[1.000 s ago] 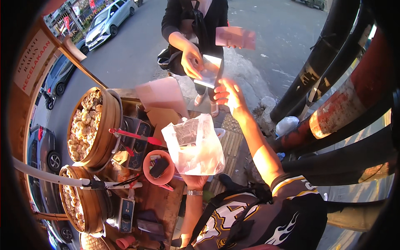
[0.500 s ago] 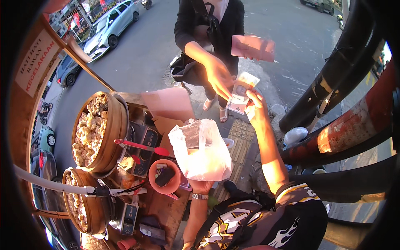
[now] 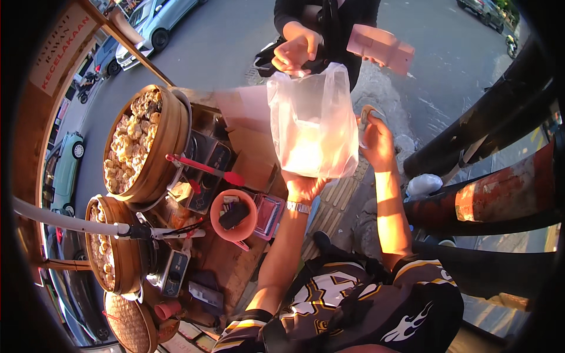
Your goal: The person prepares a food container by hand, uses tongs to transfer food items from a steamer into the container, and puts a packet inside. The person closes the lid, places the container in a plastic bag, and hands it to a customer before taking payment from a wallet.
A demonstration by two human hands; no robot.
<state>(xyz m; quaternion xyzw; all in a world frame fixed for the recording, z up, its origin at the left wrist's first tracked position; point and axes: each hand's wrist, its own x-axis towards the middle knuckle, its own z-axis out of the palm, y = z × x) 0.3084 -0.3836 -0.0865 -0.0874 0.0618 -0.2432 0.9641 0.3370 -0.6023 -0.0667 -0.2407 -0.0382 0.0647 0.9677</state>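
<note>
My left hand (image 3: 304, 187) is under a white plastic bag (image 3: 312, 132), bearing it from below at arm's length. Something pale and boxy shows through the bag's thin side. Folded banknotes (image 3: 368, 113) are pinched in my right hand (image 3: 379, 144), just right of the bag. Across from me stands a person in dark clothes, whose curled hand (image 3: 298, 52) is just above the bag's upper edge; whether it touches the bag I cannot tell. That person's other hand holds a pink wallet (image 3: 381, 49).
Left on the cart are round bamboo steamers (image 3: 168, 144) full of dumplings, red-tipped tongs (image 3: 206, 169), an orange bucket (image 3: 240, 203) and a dark stove (image 3: 209, 156). Thick dark poles (image 3: 488, 123) rise at the right. Cars stand on the road beyond.
The banknotes, earlier between the person's hand and my right hand, are now in mine alone, drawn back and folded. My left hand has moved the bag forward toward the person.
</note>
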